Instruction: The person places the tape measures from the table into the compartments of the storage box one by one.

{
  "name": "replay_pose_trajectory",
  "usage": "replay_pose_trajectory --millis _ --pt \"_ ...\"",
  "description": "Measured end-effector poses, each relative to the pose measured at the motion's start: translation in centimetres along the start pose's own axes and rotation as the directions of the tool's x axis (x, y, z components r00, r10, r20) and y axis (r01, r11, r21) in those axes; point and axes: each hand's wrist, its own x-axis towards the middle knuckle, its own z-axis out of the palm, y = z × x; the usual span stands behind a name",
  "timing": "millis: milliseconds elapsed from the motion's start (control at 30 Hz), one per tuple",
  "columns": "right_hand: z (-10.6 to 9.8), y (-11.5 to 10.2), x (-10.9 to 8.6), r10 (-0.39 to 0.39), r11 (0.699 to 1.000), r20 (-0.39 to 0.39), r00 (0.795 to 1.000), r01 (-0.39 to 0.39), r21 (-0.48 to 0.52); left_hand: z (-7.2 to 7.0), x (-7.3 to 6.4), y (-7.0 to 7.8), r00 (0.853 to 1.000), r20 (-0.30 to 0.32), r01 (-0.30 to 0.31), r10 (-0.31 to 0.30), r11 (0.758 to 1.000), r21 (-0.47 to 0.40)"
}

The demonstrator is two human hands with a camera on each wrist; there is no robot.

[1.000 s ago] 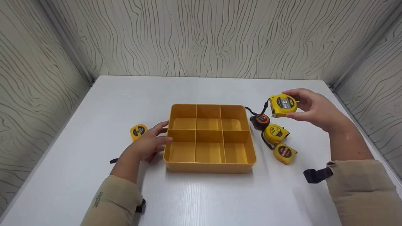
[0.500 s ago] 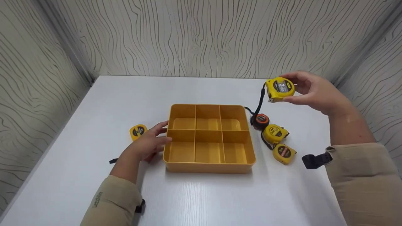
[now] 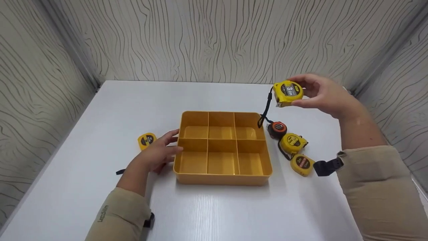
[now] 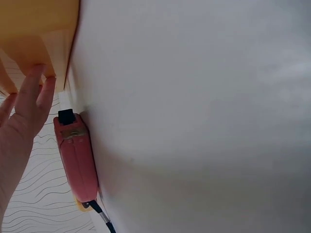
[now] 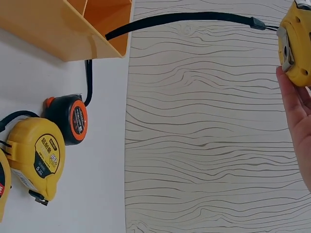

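My right hand (image 3: 326, 97) pinches a yellow tape measure (image 3: 288, 93) between thumb and fingers, raised above the table behind the box's right side. Its black wrist strap (image 3: 267, 106) dangles to the back right corner of an orange-yellow divided box (image 3: 222, 179). All the box's compartments are bare. Against the box's left wall rest the fingertips of my left hand (image 3: 157, 154), fingers extended. Beside that hand, a red tape measure (image 4: 77, 162) stands on the table in the left wrist view; in the head view the hand mostly hides it.
Right of the box lie a black-and-orange tape measure (image 3: 277, 129) and two yellow tape measures, one (image 3: 292, 143) behind the other (image 3: 302, 164). Another yellow tape measure (image 3: 146, 140) lies left of the box. Patterned panels (image 3: 214, 40) enclose the white table (image 3: 207, 214).
My right hand has lifted the yellow tape measure up and away, then moved it left, its strap swinging over the box's corner. The left hand and box stay put.
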Motion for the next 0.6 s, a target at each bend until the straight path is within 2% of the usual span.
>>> replay_pose_trajectory --millis 233,433,600 --pt "1.3 0.3 1.2 0.034 0.996 0.091 0.995 -0.026 -0.084 0.0 0.1 -0.1 1.000 -0.009 -0.007 0.007 1.000 0.011" --pt "2.4 0.6 2.3 0.053 0.987 0.181 0.982 -0.024 -0.161 0.0 0.1 -0.1 1.000 -0.004 -0.008 0.008 1.000 -0.005" --pt "3.3 0.9 3.0 0.095 0.979 0.220 0.971 -0.051 -0.196 0.0 0.1 -0.1 1.000 0.011 -0.020 0.020 0.999 -0.027"
